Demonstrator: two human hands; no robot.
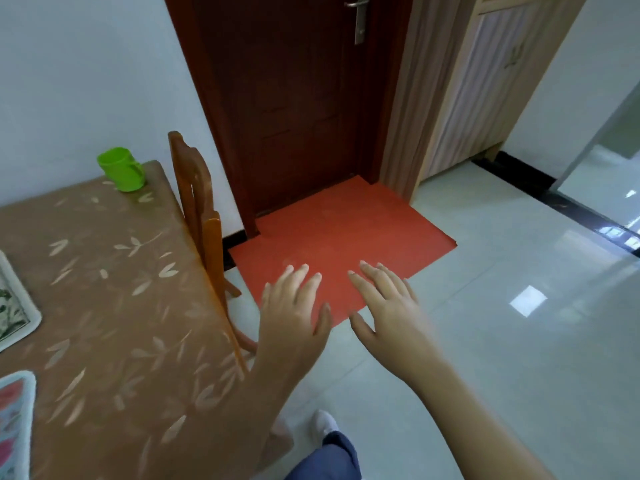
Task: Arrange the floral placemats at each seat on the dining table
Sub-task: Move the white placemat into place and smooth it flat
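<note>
The dining table point(114, 306), covered in a brown leaf-print cloth, fills the left of the view. Two floral placemats lie at its left edge, both cut off by the frame: one with a green pattern point(14, 306) and one with a red pattern point(15, 420) nearer me. My left hand point(294, 306) and my right hand point(384, 303) are held out in the air over the floor, to the right of the table. Both have their fingers spread and hold nothing.
A green plastic cup point(121, 169) stands at the table's far corner. A wooden chair point(202, 216) is pushed against the table's right side. A red floor mat point(339, 244) lies before a dark wooden door point(298, 98). White tiled floor stretches to the right.
</note>
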